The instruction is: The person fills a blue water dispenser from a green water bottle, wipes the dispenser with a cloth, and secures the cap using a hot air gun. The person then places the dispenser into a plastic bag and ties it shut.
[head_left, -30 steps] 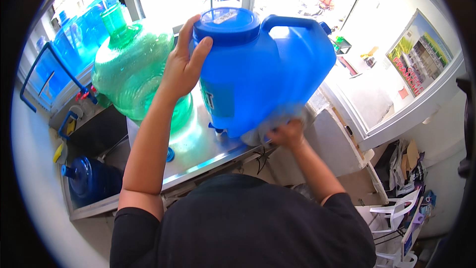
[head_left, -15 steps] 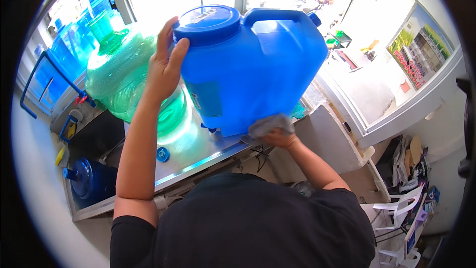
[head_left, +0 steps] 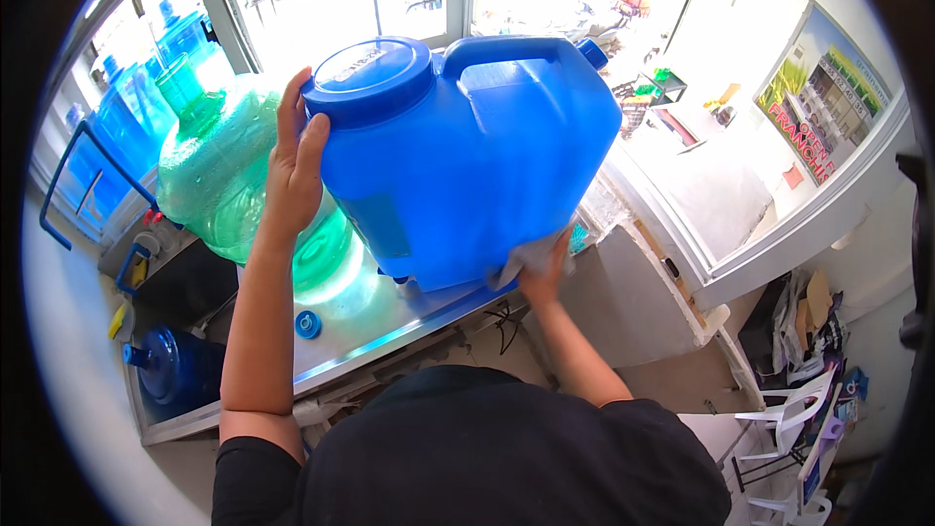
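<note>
A large blue water jug [head_left: 467, 166] with a round lid and a moulded handle stands tilted on the metal counter [head_left: 341, 329]. My left hand [head_left: 297, 170] grips it by the upper left edge, thumb and fingers about the rim below the lid [head_left: 372, 78]. Down at the jug's lower right, my right hand [head_left: 543, 278] presses a grey cloth [head_left: 531, 258] against its side. Most of that hand's fingers are behind the cloth. Just left of the blue jug is a clear green round bottle [head_left: 219, 161]. A small blue cap [head_left: 308, 324] lies near the counter's front edge.
In the sink at left sits a dark blue bottle [head_left: 175, 370], below a blue pipe with a red-handled tap [head_left: 153, 217]. Several blue bottles [head_left: 122, 127] stand by the window. To the right are a grey partition [head_left: 623, 297] and white plastic chairs [head_left: 794, 419].
The blue jug sits lower and further left in view, as does my left hand on it. My right hand has turned upward with the cloth along the jug's lower side.
</note>
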{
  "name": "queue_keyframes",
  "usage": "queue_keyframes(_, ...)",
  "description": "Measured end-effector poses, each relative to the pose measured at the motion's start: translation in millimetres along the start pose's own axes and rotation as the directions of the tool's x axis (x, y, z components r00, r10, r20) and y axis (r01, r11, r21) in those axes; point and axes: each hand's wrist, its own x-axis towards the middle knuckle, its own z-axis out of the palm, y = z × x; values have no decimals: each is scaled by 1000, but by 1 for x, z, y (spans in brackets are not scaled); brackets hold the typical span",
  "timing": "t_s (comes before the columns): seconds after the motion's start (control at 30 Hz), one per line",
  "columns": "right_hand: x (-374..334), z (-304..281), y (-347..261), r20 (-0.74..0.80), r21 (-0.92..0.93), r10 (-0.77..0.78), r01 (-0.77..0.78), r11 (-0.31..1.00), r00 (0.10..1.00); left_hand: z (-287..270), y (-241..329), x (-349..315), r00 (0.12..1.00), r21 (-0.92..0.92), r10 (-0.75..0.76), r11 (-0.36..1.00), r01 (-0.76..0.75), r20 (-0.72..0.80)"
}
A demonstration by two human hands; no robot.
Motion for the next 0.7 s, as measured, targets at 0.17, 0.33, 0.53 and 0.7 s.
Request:
queue_keyframes(0.17,49,-4,3,-17,89,-63,64,994,998,5,4,-3,1000,13,20,1000,-20,-21)
queue_keyframes(0.33,239,-48,-122,239,-234,193,-136,963,952,2,-4,1,1000,-53,-14,998,13,-14)
queue_keyframes(0.53,258,-18,-110,661,701,173,-683,203,730,27,12,-48,973,46,-43,997,55,-228)
queue_keyframes(0.7,217,6,-41,545,829,110,-554,76,831,80,-2,-117,964,-33,-232,973,230,-131)
